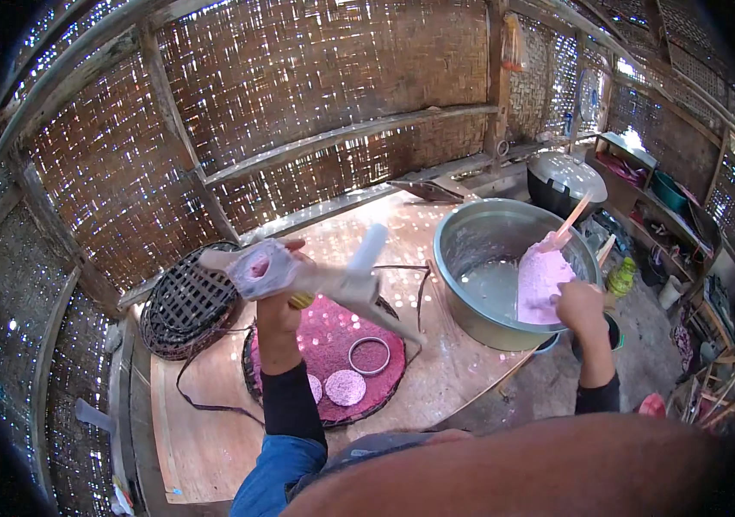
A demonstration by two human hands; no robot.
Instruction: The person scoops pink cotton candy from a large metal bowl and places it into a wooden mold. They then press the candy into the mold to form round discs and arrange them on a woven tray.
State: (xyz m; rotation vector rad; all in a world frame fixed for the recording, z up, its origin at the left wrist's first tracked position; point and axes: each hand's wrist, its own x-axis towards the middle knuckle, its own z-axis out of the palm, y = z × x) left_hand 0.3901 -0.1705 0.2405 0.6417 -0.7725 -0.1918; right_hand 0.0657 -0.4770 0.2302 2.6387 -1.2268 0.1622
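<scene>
My left hand (282,318) grips a wooden press (335,284), held above a round tray and blurred by motion. A pale cylinder (368,248) juts from its far side. At its left end is a whitish cup-like part (262,268) with pink dough inside. My right hand (580,307) has its fingertips in a mound of pink dough (540,291) against the near right wall of a large metal basin (470,323). An orange-handled spatula (571,220) sticks up from the dough. On the tray's pink surface (325,329) lie a white ring (369,356) and pink discs (345,388), one partly behind my left arm.
A plywood table (212,446) carries the tray, the basin and a stacked dark woven basket (193,297). Black straps (212,406) trail across it. Behind the basin stands a lidded black pot (564,184). Cluttered shelves (658,200) line the right; a woven bamboo wall (341,71) closes the back.
</scene>
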